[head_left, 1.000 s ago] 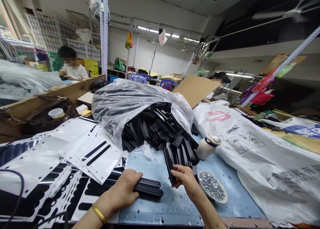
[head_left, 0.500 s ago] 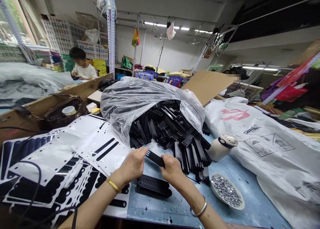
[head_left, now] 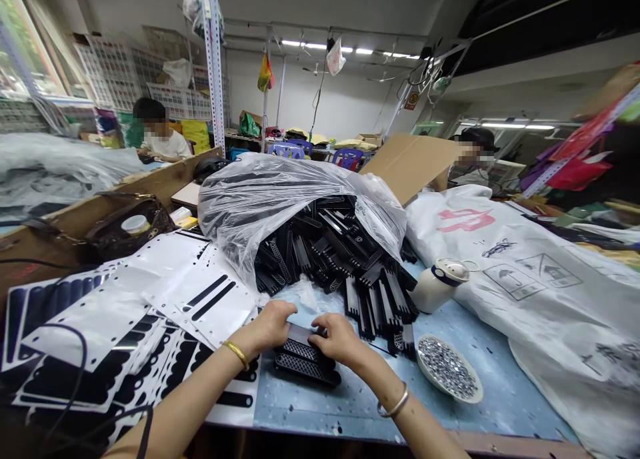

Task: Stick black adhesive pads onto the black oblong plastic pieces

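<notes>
Near the table's front, my left hand [head_left: 273, 322] pinches the left end of a flat black piece [head_left: 300, 334]. My right hand [head_left: 334, 337] has its thumb and fingers on the right end of the same piece. The piece lies at the back of a small group of black mesh-patterned pieces [head_left: 306, 369] on the blue table. Behind my hands, a clear plastic bag [head_left: 250, 199] lies open with a heap of black comb-like pieces [head_left: 325, 245] spilling out of it.
White sheets with black strips [head_left: 195, 285] cover the left side. A bowl of shiny stones [head_left: 449, 369] and a cream bottle [head_left: 440, 284] stand at right, beside a large white sack [head_left: 525, 265]. Two people [head_left: 163, 135] sit farther back.
Both hands have lowered the black piece from above the table onto the group of mesh-patterned pieces. The fingers of my right hand have spread somewhat. The view has shifted slightly.
</notes>
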A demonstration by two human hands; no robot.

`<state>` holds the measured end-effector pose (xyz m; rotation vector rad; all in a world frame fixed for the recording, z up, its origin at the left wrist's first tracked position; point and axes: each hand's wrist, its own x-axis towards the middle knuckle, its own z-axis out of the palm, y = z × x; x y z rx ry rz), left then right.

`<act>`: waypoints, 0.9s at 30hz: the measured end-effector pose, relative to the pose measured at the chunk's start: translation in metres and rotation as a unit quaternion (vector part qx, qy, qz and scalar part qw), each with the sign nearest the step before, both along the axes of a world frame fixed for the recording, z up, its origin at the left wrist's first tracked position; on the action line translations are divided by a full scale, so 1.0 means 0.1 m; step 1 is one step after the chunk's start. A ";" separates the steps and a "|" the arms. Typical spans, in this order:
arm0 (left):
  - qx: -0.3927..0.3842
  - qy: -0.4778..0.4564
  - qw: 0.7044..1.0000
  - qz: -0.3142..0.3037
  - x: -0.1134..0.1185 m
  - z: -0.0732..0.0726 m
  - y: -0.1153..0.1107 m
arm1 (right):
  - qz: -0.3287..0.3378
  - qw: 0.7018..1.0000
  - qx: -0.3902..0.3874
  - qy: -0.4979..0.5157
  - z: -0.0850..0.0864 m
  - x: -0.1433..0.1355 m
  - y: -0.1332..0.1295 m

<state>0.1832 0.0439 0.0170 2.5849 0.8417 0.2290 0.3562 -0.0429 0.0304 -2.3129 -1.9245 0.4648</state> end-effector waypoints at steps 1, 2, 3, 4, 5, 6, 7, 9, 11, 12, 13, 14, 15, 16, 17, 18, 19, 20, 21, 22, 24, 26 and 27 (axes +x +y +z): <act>0.006 0.005 1.000 -0.003 -0.02 0.02 -0.01 | -0.005 1.000 0.003 -0.008 0.01 -0.01 -0.01; 0.012 0.011 1.000 -0.005 -0.05 0.04 -0.03 | -0.011 1.000 0.006 -0.016 0.02 -0.01 -0.03; 0.017 0.017 1.000 -0.007 -0.07 0.05 -0.04 | -0.018 1.000 0.007 -0.022 0.02 -0.02 -0.04; 0.019 0.023 1.000 -0.009 -0.09 0.05 -0.05 | -0.022 0.999 0.003 -0.025 0.01 -0.02 -0.05; 0.017 0.029 0.999 -0.011 -0.10 0.05 -0.05 | -0.026 0.999 -0.005 -0.024 -0.01 -0.02 -0.05; 0.012 0.033 0.999 -0.012 -0.10 0.05 -0.05 | -0.027 0.999 -0.016 -0.018 -0.02 -0.01 -0.04; 0.005 0.035 0.999 -0.010 -0.10 0.04 -0.04 | -0.029 0.999 -0.026 -0.010 -0.05 -0.01 -0.04; -0.011 0.032 0.999 -0.002 -0.08 0.03 -0.04 | -0.035 0.999 -0.031 0.009 -0.09 0.00 -0.02; -0.022 0.020 1.000 0.007 -0.07 0.05 -0.05 | -0.045 0.999 -0.012 0.025 -0.11 0.01 -0.02; -0.027 0.012 1.000 0.009 -0.07 0.06 -0.07 | -0.050 0.998 0.004 0.032 -0.12 0.01 -0.04; -0.032 0.003 0.999 0.010 -0.08 0.09 -0.10 | -0.053 0.998 0.022 0.040 -0.13 0.02 -0.07; -0.037 -0.005 0.999 0.010 -0.10 0.11 -0.13 | -0.055 0.996 0.039 0.050 -0.13 0.03 -0.12; -0.043 -0.009 0.999 0.009 -0.12 0.13 -0.18 | -0.056 0.995 0.055 0.061 -0.14 0.04 -0.18; -0.051 -0.017 0.999 0.008 -0.15 0.14 -0.23 | -0.057 0.993 0.069 0.074 -0.14 0.05 -0.25; -0.063 -0.031 0.997 0.009 -0.19 0.15 -0.27 | -0.060 0.991 0.080 0.087 -0.15 0.07 -0.32; -0.080 -0.052 0.995 0.009 -0.22 0.13 -0.32 | -0.067 0.989 0.090 0.099 -0.17 0.09 -0.40; -0.098 -0.074 0.992 0.007 -0.26 0.11 -0.35 | -0.077 0.986 0.098 0.110 -0.19 0.11 -0.49; -0.113 -0.094 0.989 0.005 -0.28 0.06 -0.38 | -0.089 0.983 0.103 0.120 -0.21 0.13 -0.56; -0.124 -0.104 0.987 0.002 -0.30 0.01 -0.40 | -0.100 0.981 0.103 0.131 -0.24 0.14 -0.64; -0.127 -0.104 0.986 0.000 -0.30 -0.05 -0.42 | -0.108 0.979 0.097 0.143 -0.27 0.14 -0.70; -0.112 -0.087 0.990 -0.013 -0.28 -0.17 -0.44 | -0.115 0.976 0.077 0.167 -0.34 0.10 -0.78; -0.089 -0.086 0.992 -0.034 -0.23 -0.24 -0.44 | -0.117 0.975 0.062 0.178 -0.40 0.03 -0.79; -0.078 -0.089 0.992 -0.045 -0.20 -0.25 -0.44 | -0.119 0.975 0.060 0.176 -0.42 0.00 -0.77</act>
